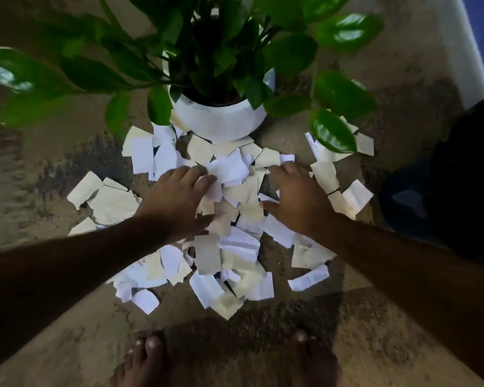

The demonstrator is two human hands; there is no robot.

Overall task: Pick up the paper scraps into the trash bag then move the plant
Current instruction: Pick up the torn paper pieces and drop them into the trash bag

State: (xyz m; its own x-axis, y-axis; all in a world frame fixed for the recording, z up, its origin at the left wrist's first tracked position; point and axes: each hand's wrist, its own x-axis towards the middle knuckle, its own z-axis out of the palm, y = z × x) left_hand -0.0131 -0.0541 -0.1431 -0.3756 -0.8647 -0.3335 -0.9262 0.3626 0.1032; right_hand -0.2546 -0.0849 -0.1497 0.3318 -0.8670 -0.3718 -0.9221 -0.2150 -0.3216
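Several white and cream paper scraps lie scattered on the brown floor in front of a plant with broad green leaves in a white pot. My left hand rests palm down on the scraps left of the pile's middle, fingers spread. My right hand lies palm down on the scraps to the right, fingers spread too. Neither hand has closed around any paper. A dark trash bag sits on the floor at the right edge.
My two bare feet stand at the bottom of the view, just short of the scraps. A pale wall edge runs along the upper right. Leaves overhang some scraps at the right.
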